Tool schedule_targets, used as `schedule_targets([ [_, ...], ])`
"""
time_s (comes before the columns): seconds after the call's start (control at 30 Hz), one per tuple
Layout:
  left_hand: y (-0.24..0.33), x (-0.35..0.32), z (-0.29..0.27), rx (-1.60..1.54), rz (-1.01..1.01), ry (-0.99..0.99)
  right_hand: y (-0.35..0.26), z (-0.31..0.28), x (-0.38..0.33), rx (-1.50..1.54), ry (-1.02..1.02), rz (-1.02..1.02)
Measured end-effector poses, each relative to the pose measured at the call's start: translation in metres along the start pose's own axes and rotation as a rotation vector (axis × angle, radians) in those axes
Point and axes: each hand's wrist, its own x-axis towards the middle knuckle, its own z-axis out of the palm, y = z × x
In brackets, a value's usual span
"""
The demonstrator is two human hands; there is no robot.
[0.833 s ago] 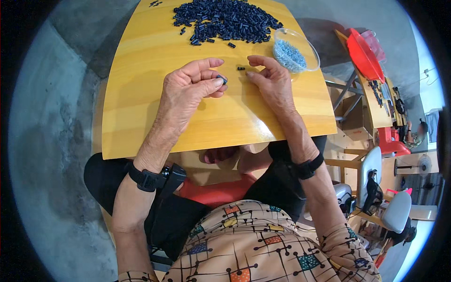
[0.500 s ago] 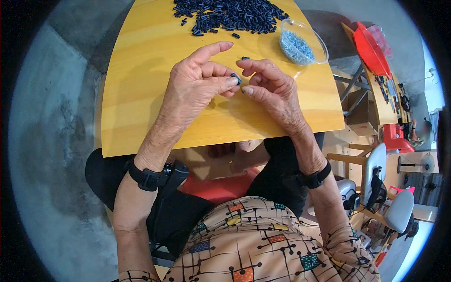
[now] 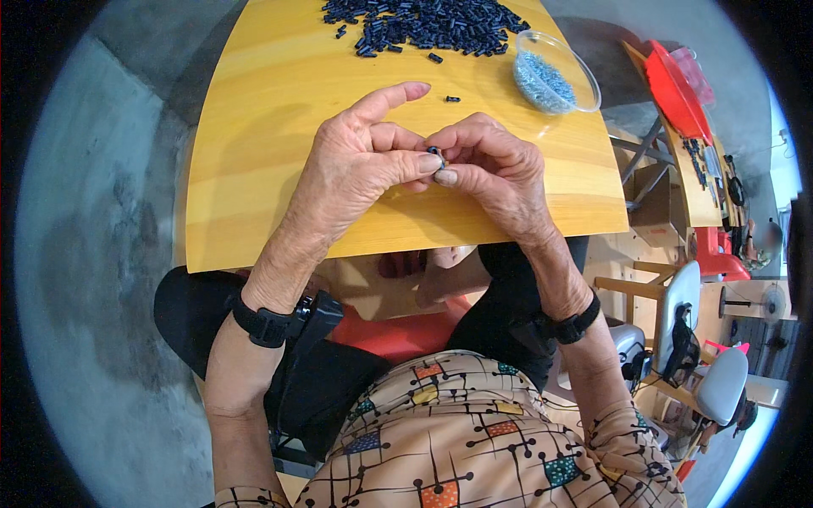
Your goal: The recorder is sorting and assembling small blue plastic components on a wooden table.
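Between thumb and fingers my left hand (image 3: 364, 161) pinches a small dark blue plastic piece (image 3: 435, 153), its index finger stretched out to the side. My right hand (image 3: 500, 173) meets it there, thumb and forefinger closed at the piece's other side. Whether the right fingers grip the piece or something tiny beside it is hidden. Just beyond the hands lies one loose dark piece (image 3: 453, 99) on the yellow table. A big pile of the same dark pieces (image 3: 423, 24) covers the table's far part. At the far right stands a clear round tub (image 3: 584, 100) of small silvery-blue parts (image 3: 542, 83).
The yellow wooden table (image 3: 254, 195) has its near edge just above my lap. A grey wall (image 3: 93, 254) rises on the left. To the right are another table with a red tray (image 3: 676, 93), a cardboard box (image 3: 659, 216) and grey-backed chairs (image 3: 673, 309).
My right hand has moved left, and its spread thumb and forefinger have closed at the dark piece. The left hand still pinches that piece. The view has shifted slightly.
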Motion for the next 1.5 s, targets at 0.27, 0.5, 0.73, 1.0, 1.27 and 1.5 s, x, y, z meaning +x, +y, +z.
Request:
schedule_targets([
  [0.27, -0.006, -0.007, -0.007, -0.106, -0.073, -0.034, -0.001, 0.011, -0.001, -0.029, 0.098, -0.025],
  [0.5, -0.007, -0.009, -0.004, -0.168, -0.205, 0.007, 0.001, 0.009, 0.0, 0.04, 0.144, -0.034],
  [0.73, -0.008, -0.006, 0.004, -0.034, -0.218, 0.056, -0.007, 0.009, -0.002, -0.228, 0.147, -0.102],
  [1.0, -0.006, -0.004, 0.007, -0.059, -0.126, 0.083, -0.007, -0.024, 0.006, -0.367, 0.208, -0.013],
  [1.27, -0.005, -0.002, 0.006, 0.056, 0.034, 0.19, 0.014, -0.05, 0.033, -0.544, 0.195, 0.055],
  [1.5, -0.006, 0.0, 0.005, 0.202, 0.208, 0.215, -0.001, -0.066, 0.036, -0.656, 0.258, -0.112],
])
